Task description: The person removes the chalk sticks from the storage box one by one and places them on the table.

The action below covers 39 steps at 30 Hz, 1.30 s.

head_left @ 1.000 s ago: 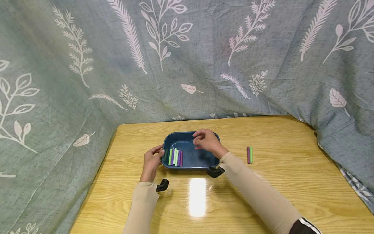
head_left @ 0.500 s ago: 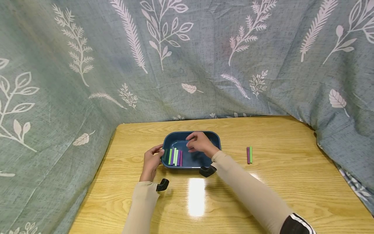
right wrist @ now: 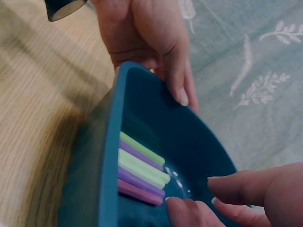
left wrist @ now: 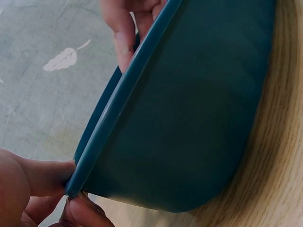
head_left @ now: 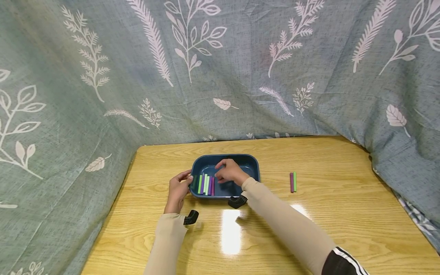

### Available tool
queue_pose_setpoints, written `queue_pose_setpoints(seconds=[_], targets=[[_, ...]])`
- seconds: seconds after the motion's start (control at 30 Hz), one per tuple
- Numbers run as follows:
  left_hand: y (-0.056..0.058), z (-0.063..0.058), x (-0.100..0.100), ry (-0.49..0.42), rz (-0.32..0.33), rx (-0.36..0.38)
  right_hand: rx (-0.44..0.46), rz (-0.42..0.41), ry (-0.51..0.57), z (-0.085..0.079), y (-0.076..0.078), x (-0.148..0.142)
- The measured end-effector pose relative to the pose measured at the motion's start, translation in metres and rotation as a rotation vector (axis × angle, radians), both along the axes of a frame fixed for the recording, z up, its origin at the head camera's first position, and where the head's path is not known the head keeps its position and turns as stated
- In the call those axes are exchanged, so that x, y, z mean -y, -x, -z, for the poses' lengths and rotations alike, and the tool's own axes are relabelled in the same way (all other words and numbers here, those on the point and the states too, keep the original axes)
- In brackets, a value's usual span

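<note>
My left hand (head_left: 178, 191) pinches the left rim of a dark blue plastic tub (head_left: 253, 172), thumb on the inside and fingers on the outside. Inside the tub, several chalk-like sticks (head_left: 206, 185) lie side by side at the left end, in green, pale green, purple and maroon. Over the middle of the tub reaches my right hand (head_left: 231, 172), its fingers loosely bent and pointing toward the sticks. In the right wrist view, the thumb and fingers (right wrist: 236, 188) stand apart with nothing seen between them, close to the maroon stick (right wrist: 140, 192).
A maroon stick (head_left: 291, 182) and a green stick (head_left: 295, 181) lie together on the wooden table (head_left: 330, 179), right of the tub. Grey-green leaf-patterned cloth (head_left: 240, 68) hangs behind the table and at both sides.
My right hand has moved left across the tub, from its right part to near the row of sticks. The left hand, the tub and the sticks have stayed in place.
</note>
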<state>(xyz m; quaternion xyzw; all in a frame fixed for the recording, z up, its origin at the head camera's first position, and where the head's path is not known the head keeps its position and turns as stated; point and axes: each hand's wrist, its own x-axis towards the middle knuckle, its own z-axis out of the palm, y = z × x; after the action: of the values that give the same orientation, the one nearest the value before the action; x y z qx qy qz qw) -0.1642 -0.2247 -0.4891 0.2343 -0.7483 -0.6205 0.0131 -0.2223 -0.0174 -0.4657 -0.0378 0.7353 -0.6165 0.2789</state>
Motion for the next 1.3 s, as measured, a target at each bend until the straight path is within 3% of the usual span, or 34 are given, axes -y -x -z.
queue_pose_setpoints(seconds=[0.73, 1.3], targets=[[0.003, 0.003, 0.001, -0.010, 0.001, -0.006, 0.036, -0.049, -0.039, 0.011, -0.004, 0.011], [0.002, 0.002, 0.001, -0.012, -0.008, 0.001, 0.001, -0.048, -0.114, 0.023, -0.010, 0.022]])
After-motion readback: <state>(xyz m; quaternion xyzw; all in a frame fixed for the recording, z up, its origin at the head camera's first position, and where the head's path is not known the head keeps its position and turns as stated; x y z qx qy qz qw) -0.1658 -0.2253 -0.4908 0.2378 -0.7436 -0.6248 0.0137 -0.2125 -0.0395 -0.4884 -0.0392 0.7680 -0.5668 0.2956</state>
